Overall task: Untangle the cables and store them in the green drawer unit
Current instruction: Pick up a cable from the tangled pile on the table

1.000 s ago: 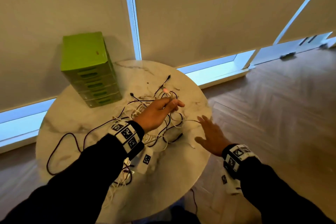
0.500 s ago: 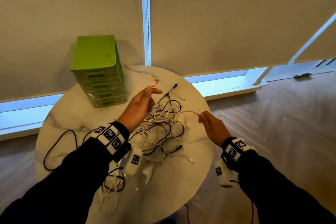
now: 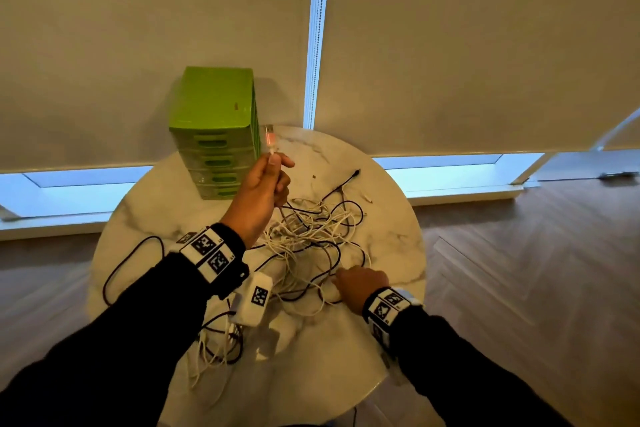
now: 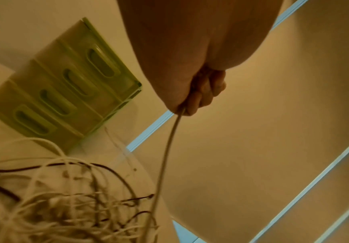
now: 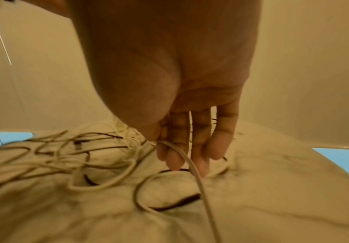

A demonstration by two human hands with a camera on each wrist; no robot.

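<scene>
Tangled white and black cables [image 3: 311, 239] heaped mid round marble tabletop [image 3: 388, 243], green plastic drawer unit [image 3: 216, 128] behind.
Head view: left hand [image 3: 259, 187] raised, gripping white cable below pink-tipped plug [image 3: 270, 139]; right hand [image 3: 358, 284] low on heap.
Left wrist: fingers [image 4: 202, 92] curled round cable.
Right wrist: thumb and fingers [image 5: 177, 139] pinch white strand.

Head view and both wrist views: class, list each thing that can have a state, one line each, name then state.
green drawer unit: upright, all drawers closed.
cables: tangled on the table.
white cable: lifted from the tangle.
left hand: raised, gripping the white cable.
right hand: low, fingers on the cables.
</scene>
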